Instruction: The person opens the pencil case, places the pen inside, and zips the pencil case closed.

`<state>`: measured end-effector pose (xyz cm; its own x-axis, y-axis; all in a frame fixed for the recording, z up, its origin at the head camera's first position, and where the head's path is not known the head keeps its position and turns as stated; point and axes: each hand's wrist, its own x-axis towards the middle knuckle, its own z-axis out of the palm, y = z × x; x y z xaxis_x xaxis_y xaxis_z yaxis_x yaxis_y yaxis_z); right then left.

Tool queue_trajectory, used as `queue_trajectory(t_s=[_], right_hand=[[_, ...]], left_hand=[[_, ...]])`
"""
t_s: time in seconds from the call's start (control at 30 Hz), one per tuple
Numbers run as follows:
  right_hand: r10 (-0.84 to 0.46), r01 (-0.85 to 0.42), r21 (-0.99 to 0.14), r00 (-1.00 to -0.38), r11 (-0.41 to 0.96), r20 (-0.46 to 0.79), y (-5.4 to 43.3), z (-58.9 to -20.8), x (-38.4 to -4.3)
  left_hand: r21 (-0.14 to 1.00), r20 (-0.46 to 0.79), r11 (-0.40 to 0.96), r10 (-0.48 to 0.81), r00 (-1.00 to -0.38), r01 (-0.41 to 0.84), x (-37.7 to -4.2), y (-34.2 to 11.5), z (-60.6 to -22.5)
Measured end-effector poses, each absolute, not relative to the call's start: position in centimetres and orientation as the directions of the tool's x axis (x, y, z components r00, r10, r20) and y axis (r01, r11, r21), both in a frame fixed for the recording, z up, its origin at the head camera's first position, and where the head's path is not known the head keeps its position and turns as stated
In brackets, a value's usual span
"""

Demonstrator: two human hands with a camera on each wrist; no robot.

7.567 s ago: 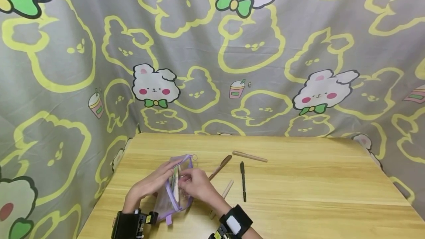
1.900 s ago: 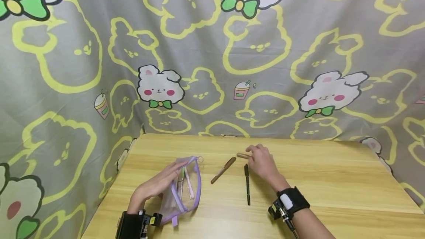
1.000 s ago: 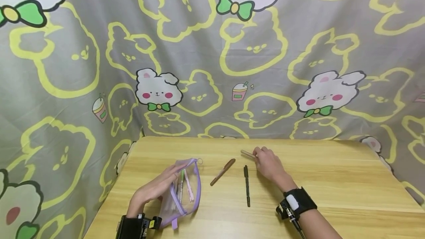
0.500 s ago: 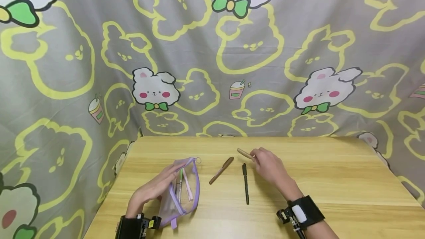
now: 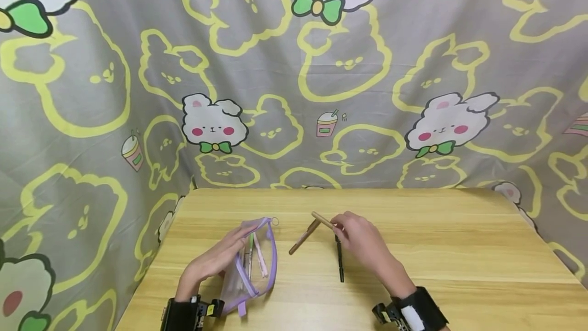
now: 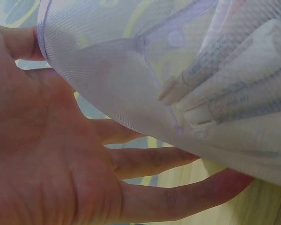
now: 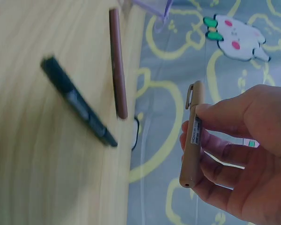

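My right hand (image 5: 360, 234) pinches a tan pen (image 5: 322, 219) between thumb and fingers. In the right wrist view this pen (image 7: 192, 145) is capped, with a clip and a printed label. My left hand (image 5: 216, 257) holds the rim of a see-through mesh pencil case (image 5: 274, 264) with purple edging, its mouth gaping toward the right. A pink-white pen (image 5: 260, 255) and a green-ended pen (image 5: 250, 254) show inside. Through the mesh in the left wrist view, several pens (image 6: 229, 110) are blurred. The left fingers are partly behind the mesh.
A brown pen (image 5: 300, 241) lies on the wooden table (image 5: 459, 249) right of the case, its far end under the held pen in the head view. Partly behind the right hand lies a black pen (image 5: 340, 262). A patterned curtain (image 5: 285, 80) hangs behind the table.
Earlier my right hand was at the case's mouth; a beige pen near that forearm has since left the table. The right hand then picked up the tan pen and moved left with it.
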<state>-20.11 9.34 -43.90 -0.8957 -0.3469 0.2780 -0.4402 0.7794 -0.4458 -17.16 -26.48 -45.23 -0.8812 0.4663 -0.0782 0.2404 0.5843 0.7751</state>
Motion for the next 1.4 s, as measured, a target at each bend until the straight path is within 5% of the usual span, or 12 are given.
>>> queue_trajectory(t_s=[0.67,1.4], right_hand=[[-0.356,-0.461,-0.489,-0.886,0.740,0.297,5.8,-45.5,-17.5],[-0.350,-0.430,-0.657,-0.900,0.619,0.259,1.6,-47.0,-16.6]], left_hand=[[0.762,-0.110,0.613,0.439,-0.892,0.208,-17.1,-26.4,-45.4],[0.744,-0.110,0.636,0.420,-0.901,0.206,-17.0,-26.6,-45.2]])
